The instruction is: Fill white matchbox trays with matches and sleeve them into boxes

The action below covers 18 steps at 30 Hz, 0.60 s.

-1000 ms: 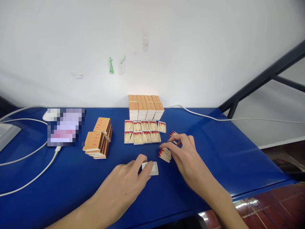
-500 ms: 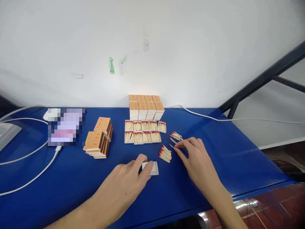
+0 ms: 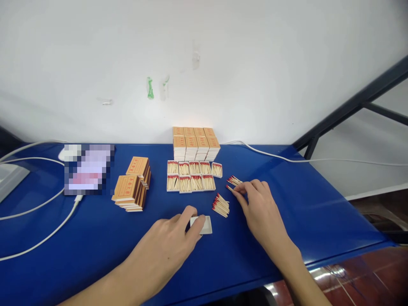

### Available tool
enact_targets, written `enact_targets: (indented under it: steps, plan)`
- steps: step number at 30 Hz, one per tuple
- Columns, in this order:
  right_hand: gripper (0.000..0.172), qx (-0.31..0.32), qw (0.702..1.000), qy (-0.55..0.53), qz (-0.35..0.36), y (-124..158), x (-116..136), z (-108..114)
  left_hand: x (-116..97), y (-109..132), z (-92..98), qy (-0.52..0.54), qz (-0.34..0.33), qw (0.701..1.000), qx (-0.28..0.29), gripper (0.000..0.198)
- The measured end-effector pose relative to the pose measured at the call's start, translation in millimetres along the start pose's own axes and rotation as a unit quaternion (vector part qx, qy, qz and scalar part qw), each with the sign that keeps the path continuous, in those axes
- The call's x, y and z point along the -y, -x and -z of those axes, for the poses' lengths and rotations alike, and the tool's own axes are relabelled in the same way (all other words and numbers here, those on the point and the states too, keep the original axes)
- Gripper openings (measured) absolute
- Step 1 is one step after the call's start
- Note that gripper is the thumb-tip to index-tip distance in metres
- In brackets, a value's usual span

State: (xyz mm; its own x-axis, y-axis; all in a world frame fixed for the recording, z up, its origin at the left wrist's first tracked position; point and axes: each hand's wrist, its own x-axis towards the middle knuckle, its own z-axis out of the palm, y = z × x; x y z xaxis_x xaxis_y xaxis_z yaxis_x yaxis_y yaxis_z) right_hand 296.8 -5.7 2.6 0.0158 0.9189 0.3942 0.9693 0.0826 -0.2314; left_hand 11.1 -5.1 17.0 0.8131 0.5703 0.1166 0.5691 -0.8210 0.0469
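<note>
My left hand (image 3: 174,240) grips a small white matchbox tray (image 3: 206,225) at its left end, thumb and fingers closed round it. The part of the tray that shows holds no matches. Farther right, my right hand (image 3: 261,208) pinches red-tipped matches (image 3: 229,187) between thumb and forefinger; how many is hidden. Just beyond its fingertips lies a small group of loose matches (image 3: 234,180). A larger pile of matches (image 3: 220,205) rests between my two hands. Several trays filled with matches (image 3: 191,183) stand in two rows ahead.
Closed orange matchboxes (image 3: 196,142) are stacked against the white wall. More matchbox covers (image 3: 129,187) stand in piles on the left. Beyond them lie a blurred phone (image 3: 91,168) and a white cable (image 3: 68,212). All this rests on a blue table (image 3: 306,204).
My right hand has slid slightly away from me, from a single match to the match lying just beyond it. My left hand and the tray have stayed put.
</note>
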Motion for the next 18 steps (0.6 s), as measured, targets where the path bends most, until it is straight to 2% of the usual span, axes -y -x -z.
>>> enact_targets:
  steps: [4,10,13,18]
  plan:
    - [0.029,0.015,1.000,-0.001,0.011,5,8,7,0,-1,-1.1,-0.002,0.000,1.000,-0.002,0.041]
    - [0.016,0.033,0.999,-0.043,0.008,16,30,16,1,-2,-2.3,0.008,0.001,1.000,-0.009,0.041]
    - [0.016,0.046,0.997,-0.058,0.007,19,38,17,0,-2,-2.4,0.012,0.003,1.000,-0.010,0.040]
    - [0.016,0.038,0.998,-0.057,-0.001,18,38,21,0,0,-3.6,0.013,0.003,1.000,-0.008,0.042]
